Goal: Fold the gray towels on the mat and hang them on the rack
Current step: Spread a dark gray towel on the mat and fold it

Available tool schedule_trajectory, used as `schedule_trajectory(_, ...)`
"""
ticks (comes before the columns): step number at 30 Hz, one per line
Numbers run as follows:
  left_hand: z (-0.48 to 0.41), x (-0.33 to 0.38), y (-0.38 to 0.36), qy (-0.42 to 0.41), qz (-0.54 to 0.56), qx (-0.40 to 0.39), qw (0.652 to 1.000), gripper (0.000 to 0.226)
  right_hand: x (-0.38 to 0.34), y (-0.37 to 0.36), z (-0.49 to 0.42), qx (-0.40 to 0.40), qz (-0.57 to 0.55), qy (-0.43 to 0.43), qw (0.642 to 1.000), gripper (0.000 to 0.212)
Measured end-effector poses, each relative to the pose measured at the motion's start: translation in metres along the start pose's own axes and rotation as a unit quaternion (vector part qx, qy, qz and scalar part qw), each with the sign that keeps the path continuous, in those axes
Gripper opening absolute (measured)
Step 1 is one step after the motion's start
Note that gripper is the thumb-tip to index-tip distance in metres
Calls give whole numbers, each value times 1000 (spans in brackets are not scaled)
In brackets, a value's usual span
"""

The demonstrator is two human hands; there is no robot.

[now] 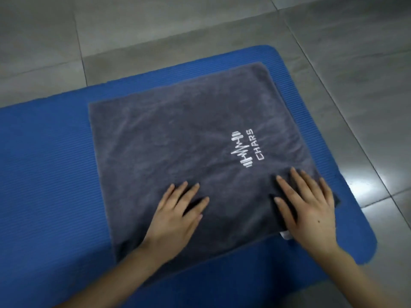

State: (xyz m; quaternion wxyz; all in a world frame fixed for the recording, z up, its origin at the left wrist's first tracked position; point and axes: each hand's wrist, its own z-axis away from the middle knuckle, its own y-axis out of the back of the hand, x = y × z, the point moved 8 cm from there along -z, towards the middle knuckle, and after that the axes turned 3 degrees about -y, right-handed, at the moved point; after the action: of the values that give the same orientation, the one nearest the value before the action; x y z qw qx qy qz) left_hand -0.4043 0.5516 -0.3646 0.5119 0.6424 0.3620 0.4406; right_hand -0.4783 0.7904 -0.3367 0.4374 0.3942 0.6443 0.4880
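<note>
Gray towel point(178, 130) lies flat on the blue mat point(44, 174), logo point(244, 150) side up, and we find both hands pressed on its near edge: left hand point(178, 214) and right hand point(309, 210) alike with fingers point(301, 182) straight and spread, clamped on nothing. We judge the step to be smoothing before a fold; the next move calls for pinching the near corners and carrying them to the far edge.

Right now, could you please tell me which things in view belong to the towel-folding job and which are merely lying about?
Part of the job: gray towel, blue mat, left hand, right hand.
Merely there: tiled floor.
</note>
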Motion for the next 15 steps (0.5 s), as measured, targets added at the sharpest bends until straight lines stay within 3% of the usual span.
schedule_trajectory(9,56,5,-20,61,-28,-118,991,51,51,-30,49,-137,72,-36,987,54)
schedule_trajectory(12,57,5,-20,71,-31,-137,988,52,47,-24,49,-114,57,-45,991,54)
schedule_trajectory(15,58,6,-15,76,-43,-152,985,54,54,-4,49,-39,16,-119,992,52)
